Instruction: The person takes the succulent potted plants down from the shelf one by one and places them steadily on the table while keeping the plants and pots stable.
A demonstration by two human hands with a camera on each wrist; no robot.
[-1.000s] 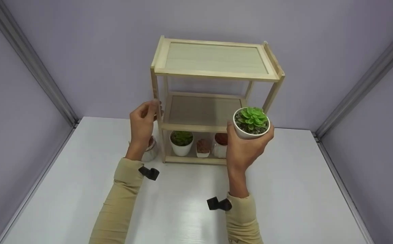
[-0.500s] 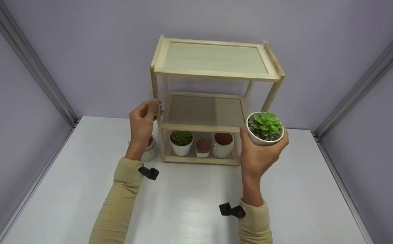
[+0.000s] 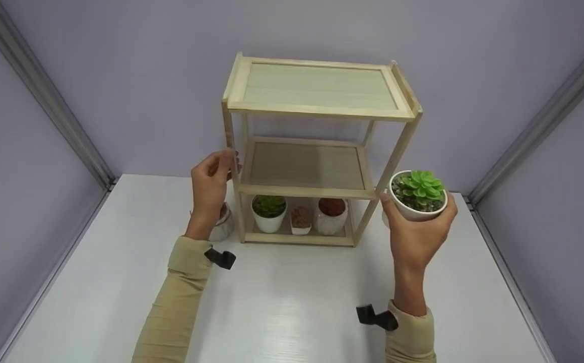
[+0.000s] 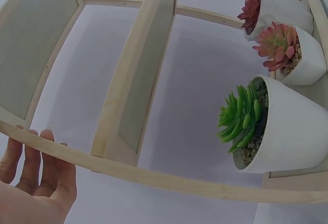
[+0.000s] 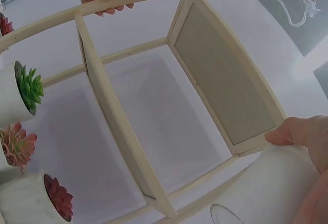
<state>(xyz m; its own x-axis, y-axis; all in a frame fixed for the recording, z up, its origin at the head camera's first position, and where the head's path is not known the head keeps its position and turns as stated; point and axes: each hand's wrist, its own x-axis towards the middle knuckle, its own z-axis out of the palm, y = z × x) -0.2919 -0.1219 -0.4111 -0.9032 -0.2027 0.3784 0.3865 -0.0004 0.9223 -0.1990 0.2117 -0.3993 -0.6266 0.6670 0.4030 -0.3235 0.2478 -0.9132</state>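
Note:
My left hand (image 3: 210, 179) grips the left front post of a three-tier wooden shelf (image 3: 304, 191). In the left wrist view its fingers (image 4: 48, 170) lie around the post. On the right, my right hand (image 3: 416, 242) holds a white potted succulent (image 3: 420, 194) with bright green leaves, upright beside the shelf's right front post. The right wrist view shows this pot's white side (image 5: 274, 183) under the thumb. On the bottom tier stand a green succulent (image 3: 269, 212), a small pink succulent (image 3: 301, 219) and a dark red succulent (image 3: 331, 216), all in white pots.
Another pale pot (image 3: 222, 229) stands on the white table (image 3: 281, 302), left of the shelf and partly behind my left wrist. A white rounded thing (image 3: 385, 218) shows partly behind my right hand. Grey walls (image 3: 317, 25) enclose the back and sides.
My right hand has moved right and slightly toward me with the potted succulent, from in front of the shelf to beside its right post. My left hand keeps its place on the post.

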